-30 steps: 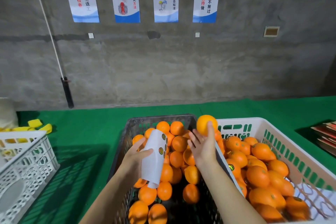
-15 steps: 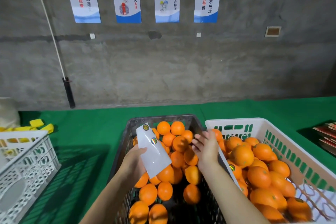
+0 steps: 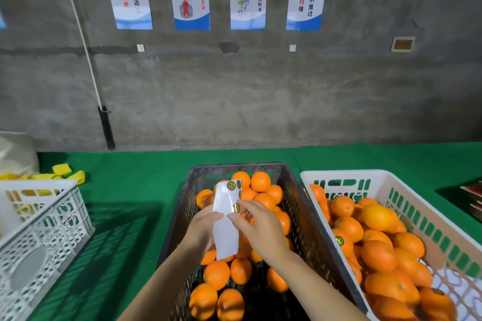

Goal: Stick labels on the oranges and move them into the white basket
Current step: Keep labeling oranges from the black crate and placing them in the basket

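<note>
A dark grey crate [image 3: 300, 211] in front of me holds several unlabelled oranges [image 3: 216, 274]. To its right stands the white basket [image 3: 427, 206], filled with oranges [image 3: 379, 217], some bearing round stickers. My left hand [image 3: 202, 227] holds a white label sheet [image 3: 226, 224] upright over the dark crate. A few round gold stickers sit near the sheet's top. My right hand [image 3: 257, 224] is at the sheet's right edge, its fingertips pinching a sticker [image 3: 236, 208] there.
A green cloth [image 3: 135, 190] covers the table. An ornate white crate [image 3: 39, 237] stands at the left, with yellow pieces [image 3: 69, 173] behind it. Red booklets [image 3: 473, 198] lie at the far right. A concrete wall with posters rises behind.
My right hand let an orange go into the white basket, then came back left to the label sheet. My left hand turned the sheet upright towards it.
</note>
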Demonstrator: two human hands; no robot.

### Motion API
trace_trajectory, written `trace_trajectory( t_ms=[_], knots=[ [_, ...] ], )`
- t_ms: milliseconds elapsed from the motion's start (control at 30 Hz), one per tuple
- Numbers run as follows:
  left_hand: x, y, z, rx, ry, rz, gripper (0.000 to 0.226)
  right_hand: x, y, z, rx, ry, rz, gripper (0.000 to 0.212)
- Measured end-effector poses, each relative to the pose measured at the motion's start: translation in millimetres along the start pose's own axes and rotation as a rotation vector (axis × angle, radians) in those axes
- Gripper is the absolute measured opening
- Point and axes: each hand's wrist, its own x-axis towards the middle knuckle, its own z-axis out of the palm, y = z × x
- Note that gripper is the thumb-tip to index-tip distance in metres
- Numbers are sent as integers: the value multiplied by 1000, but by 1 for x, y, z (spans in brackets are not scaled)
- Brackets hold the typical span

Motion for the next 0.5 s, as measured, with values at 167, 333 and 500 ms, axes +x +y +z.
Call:
trace_trajectory(
  t_ms=[167,333,500],
  knots=[
    [0,-3,-3,130,52,-56,31,-2,-4,0,136,31,9,33],
    [2,-3,1,238,150,-29,23,-1,-6,1,348,-49,66,53],
    [-1,4,6,124,168,-66,19,3,-9,-3,624,-155,259,34]
  ],
)
